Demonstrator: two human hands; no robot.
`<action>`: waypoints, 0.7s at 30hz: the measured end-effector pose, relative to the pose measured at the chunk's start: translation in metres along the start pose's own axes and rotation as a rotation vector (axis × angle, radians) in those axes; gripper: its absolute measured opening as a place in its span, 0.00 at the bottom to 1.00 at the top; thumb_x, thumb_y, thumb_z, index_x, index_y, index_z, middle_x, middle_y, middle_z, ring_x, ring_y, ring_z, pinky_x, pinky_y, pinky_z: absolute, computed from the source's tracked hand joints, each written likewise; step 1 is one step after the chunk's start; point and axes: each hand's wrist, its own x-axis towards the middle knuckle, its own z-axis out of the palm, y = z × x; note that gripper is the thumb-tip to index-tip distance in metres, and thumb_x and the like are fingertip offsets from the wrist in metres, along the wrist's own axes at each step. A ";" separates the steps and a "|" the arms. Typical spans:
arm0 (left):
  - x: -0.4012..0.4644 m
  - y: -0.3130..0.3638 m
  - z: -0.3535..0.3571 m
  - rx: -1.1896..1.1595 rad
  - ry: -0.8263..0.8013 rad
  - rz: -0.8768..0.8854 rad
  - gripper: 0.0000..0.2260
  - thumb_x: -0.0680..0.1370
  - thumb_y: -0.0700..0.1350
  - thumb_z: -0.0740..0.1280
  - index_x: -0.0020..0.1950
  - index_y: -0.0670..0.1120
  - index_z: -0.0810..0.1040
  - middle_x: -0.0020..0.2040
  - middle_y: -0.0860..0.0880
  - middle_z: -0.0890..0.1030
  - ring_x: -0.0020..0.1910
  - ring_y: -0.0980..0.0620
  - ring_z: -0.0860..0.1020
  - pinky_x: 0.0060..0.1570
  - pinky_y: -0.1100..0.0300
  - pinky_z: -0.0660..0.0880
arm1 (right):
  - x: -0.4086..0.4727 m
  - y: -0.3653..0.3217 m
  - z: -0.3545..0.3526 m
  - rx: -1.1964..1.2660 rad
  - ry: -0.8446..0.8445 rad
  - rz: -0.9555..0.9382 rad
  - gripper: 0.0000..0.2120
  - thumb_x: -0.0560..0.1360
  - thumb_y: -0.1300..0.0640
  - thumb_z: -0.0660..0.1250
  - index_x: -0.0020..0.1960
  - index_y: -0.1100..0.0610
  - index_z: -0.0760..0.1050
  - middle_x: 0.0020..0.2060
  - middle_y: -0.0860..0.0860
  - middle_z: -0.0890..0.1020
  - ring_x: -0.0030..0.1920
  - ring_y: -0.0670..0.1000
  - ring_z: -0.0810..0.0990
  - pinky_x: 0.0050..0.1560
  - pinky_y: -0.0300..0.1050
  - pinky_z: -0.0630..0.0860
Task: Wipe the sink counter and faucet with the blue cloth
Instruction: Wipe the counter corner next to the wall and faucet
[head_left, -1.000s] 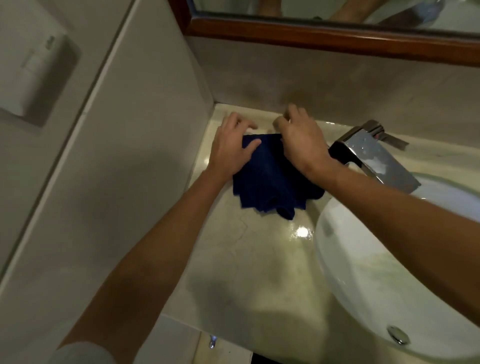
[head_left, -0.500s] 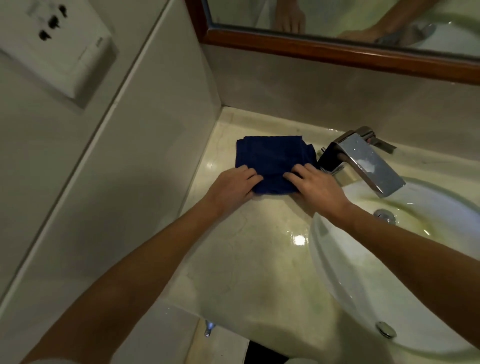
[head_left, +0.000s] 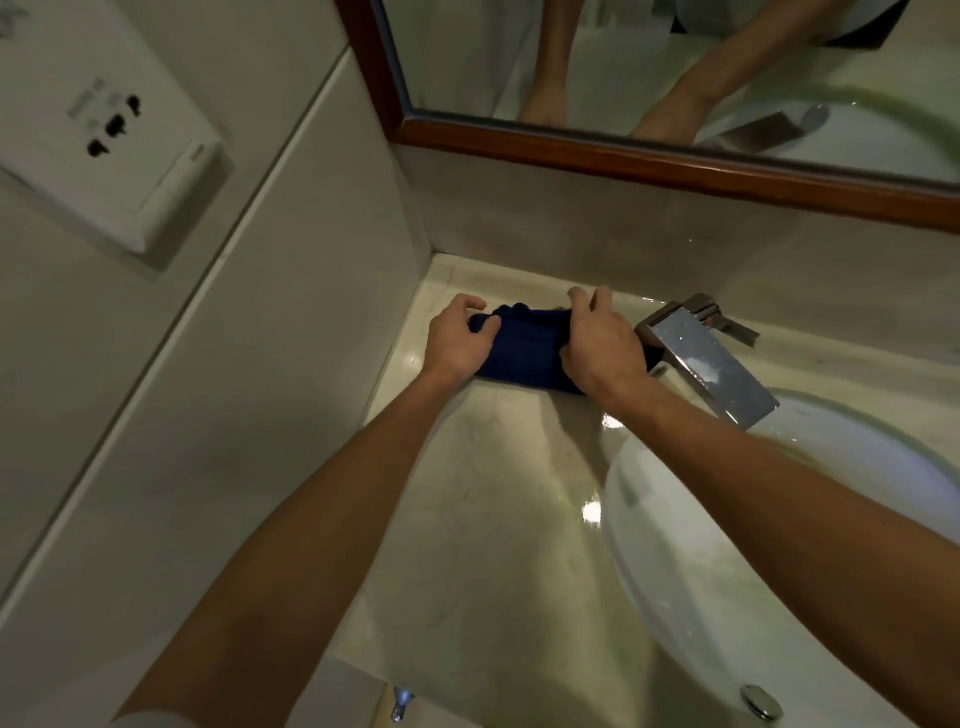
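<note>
Dark blue folded cloth (head_left: 524, 353) on the glossy cream marble bench (head_left: 498, 519) by the back corner, left hand (head_left: 460, 343) gripping its left end, right hand (head_left: 602, 348) clutching its right end, angular chrome faucet (head_left: 706, 358) just beside, white wall socket plate (head_left: 104, 130), its lettering too blurred to read

We count two hands: left hand (head_left: 460, 340) and right hand (head_left: 602, 345), both on one blue cloth (head_left: 524, 348). One counter (head_left: 483, 519), one white basin (head_left: 727, 561), one chrome faucet (head_left: 704, 358). One wood-framed mirror (head_left: 623, 156), showing two reflected forearms. One white wall socket plate (head_left: 104, 135) with three dark holes we can make out. Two small metal fittings: one at the basin's near rim (head_left: 761, 701), one below the counter edge (head_left: 401, 704).
</note>
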 end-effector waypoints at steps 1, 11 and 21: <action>-0.002 0.000 0.001 0.142 0.068 0.061 0.16 0.80 0.49 0.69 0.66 0.46 0.76 0.61 0.48 0.77 0.57 0.51 0.77 0.51 0.63 0.75 | -0.001 -0.003 0.002 -0.067 0.015 -0.007 0.20 0.77 0.66 0.63 0.69 0.62 0.66 0.63 0.62 0.69 0.56 0.64 0.76 0.44 0.54 0.71; -0.032 -0.024 0.051 0.795 -0.024 1.019 0.23 0.77 0.55 0.70 0.69 0.46 0.77 0.67 0.44 0.77 0.65 0.45 0.75 0.65 0.50 0.70 | -0.033 0.029 -0.060 0.137 0.422 -0.287 0.10 0.75 0.64 0.66 0.55 0.60 0.81 0.50 0.54 0.78 0.51 0.54 0.77 0.43 0.49 0.76; 0.025 0.031 0.090 0.772 0.070 0.688 0.19 0.75 0.53 0.72 0.63 0.47 0.79 0.61 0.44 0.78 0.56 0.42 0.76 0.50 0.48 0.72 | -0.037 0.099 -0.067 0.227 0.314 -0.178 0.06 0.78 0.60 0.65 0.53 0.56 0.78 0.47 0.49 0.77 0.47 0.48 0.74 0.47 0.47 0.74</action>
